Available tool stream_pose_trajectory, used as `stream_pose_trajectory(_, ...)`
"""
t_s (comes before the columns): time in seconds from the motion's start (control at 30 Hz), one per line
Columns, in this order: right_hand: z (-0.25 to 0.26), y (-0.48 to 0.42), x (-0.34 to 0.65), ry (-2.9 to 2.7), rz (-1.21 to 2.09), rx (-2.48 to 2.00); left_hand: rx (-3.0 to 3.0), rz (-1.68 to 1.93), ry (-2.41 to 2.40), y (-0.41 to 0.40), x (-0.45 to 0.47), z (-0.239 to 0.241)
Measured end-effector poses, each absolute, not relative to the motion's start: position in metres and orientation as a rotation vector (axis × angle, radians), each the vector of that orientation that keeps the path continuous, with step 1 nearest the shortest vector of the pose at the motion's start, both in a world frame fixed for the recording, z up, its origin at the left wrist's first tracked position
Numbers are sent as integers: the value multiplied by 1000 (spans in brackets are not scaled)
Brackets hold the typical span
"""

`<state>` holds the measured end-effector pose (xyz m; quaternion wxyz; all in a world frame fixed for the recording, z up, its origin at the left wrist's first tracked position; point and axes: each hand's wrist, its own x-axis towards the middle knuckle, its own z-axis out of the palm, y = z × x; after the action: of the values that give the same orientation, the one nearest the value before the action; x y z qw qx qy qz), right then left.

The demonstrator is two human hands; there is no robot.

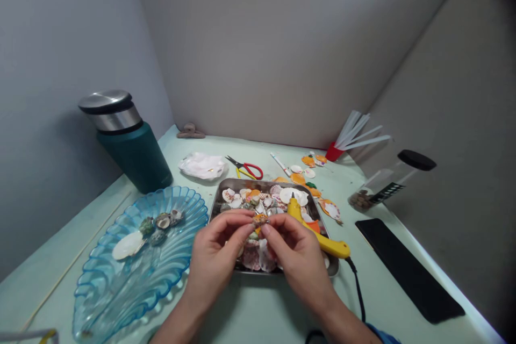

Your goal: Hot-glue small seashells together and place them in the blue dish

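Note:
My left hand [215, 255] and my right hand [296, 252] meet over a metal tray [220, 196] filled with several seashells. Both pinch one small orange-brown shell [260, 219] between thumb and fingertips, a little above the tray's contents. A yellow glue gun [322, 239] lies across the tray's right rim, just behind my right hand, its black cord [358, 290] trailing toward me. To the left stands a blue shell-shaped glass dish [121, 279] with a white shell [128, 245] and a few dark snail shells [161, 223] in it.
A teal flask [129, 142] with a steel lid stands at the back left. Behind the tray lie a white cloth [202, 165], red-handled scissors [246, 169] and painted shells [310, 172]. A red cup with white sticks [355, 137], a clear jar [387, 180] and a black mat [407, 269] sit on the right.

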<state>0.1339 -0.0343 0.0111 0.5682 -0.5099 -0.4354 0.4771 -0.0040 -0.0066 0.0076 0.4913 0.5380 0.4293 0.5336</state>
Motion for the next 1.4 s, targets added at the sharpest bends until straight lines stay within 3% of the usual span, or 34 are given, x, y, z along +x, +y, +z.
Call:
stream_pose_trajectory(0.97, 10, -37, 127, -838, 1192, -1163, 1706, 1374, 1120, -13, -4, 8)
stream_pose_trajectory(1.4, 8, -36, 128, -803, 1247, -1114, 1505, 1340, 1089, -15, -5, 6)
